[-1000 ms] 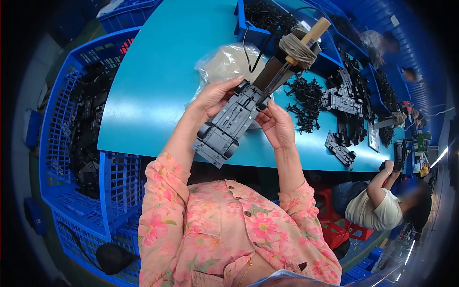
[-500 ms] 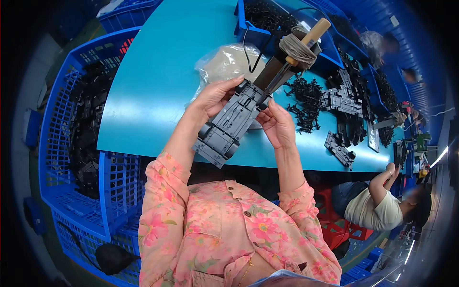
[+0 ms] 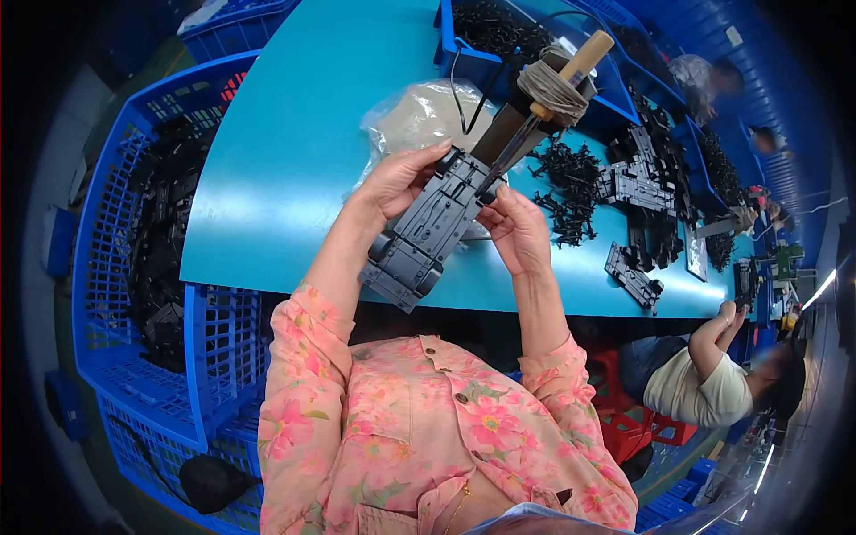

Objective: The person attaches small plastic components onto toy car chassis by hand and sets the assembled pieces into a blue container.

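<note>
A black plastic toy car chassis [image 3: 432, 218] with wheels is held slantwise over the table's front part, its underside facing up. My left hand [image 3: 399, 185] grips its upper left edge, thumb near a wheel. At the upper right wheel, my right hand [image 3: 515, 225] pinches the chassis between thumb and fingers. The metal tip of a soldering iron [image 3: 517, 143] with a wooden handle points down at the chassis's upper end, right beside my right fingertips. Grey cord or cloth [image 3: 553, 93] is wound around the iron. Behind my left hand lies a clear plastic bag [image 3: 423, 111].
Small black parts [image 3: 568, 192] lie heaped on the blue-green table [image 3: 267, 178]. More chassis [image 3: 640, 178] are piled to the right. A blue bin [image 3: 450, 53] of black parts stands behind. At left is a blue crate [image 3: 201, 374] with black pieces; a co-worker [image 3: 700, 383] sits at right.
</note>
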The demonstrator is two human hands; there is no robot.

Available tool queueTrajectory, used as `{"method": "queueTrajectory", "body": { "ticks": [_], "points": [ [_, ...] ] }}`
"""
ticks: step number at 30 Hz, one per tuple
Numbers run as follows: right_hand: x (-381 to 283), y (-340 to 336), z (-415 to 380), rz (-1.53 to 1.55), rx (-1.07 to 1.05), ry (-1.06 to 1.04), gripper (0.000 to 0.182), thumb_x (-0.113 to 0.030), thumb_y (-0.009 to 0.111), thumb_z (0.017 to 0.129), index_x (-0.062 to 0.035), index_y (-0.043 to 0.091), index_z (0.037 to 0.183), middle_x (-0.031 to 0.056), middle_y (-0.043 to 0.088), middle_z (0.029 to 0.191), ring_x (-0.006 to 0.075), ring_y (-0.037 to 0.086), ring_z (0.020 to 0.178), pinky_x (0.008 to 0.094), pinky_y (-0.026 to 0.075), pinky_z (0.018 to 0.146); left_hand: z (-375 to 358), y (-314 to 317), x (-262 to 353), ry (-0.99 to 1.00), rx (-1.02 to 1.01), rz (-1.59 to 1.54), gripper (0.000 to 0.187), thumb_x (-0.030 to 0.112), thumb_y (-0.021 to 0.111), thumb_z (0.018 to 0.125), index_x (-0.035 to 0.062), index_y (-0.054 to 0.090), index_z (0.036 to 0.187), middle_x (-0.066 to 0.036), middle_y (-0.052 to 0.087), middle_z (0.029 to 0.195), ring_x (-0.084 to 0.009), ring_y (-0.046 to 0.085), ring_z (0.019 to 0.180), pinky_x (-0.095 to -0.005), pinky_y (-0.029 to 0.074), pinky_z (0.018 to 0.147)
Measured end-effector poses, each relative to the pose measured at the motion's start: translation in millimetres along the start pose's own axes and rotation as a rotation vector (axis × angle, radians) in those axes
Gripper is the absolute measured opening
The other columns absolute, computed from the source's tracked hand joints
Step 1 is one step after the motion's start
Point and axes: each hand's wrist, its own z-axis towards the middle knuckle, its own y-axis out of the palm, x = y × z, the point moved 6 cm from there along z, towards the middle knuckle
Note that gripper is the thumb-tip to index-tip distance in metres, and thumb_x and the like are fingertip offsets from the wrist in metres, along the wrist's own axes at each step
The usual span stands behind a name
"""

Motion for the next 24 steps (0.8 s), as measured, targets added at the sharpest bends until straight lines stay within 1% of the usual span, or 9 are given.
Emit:
{"method": "queueTrajectory", "body": {
  "ticks": [12,24],
  "points": [
    [-1.4,0.4,-0.1,-0.023,-0.002,0.0,0.028,-0.02,0.055,0.087,0.0047,0.058,0.101,0.0121,0.064,0.09,0.0178,0.061,0.078,0.0319,0.048,0.077,-0.2,0.6,0.1,0.007,-0.004,0.0,0.028,0.029,0.063,0.082,0.0032,0.06,0.092,-0.005,0.062,0.082,-0.0096,0.058,0.071,-0.0247,0.05,0.062],
    [-2.4,-0.3,-0.2,-0.048,0.013,-0.013,0.028,-0.018,0.056,0.087,0.0052,0.058,0.102,0.0113,0.064,0.091,0.0172,0.061,0.079,0.0299,0.047,0.075,1.2,-1.7,-1.6,0.019,-0.021,-0.001,0.026,0.029,0.063,0.082,0.0048,0.06,0.092,-0.004,0.061,0.082,-0.0099,0.058,0.072,-0.0256,0.05,0.065]
  ]
}}
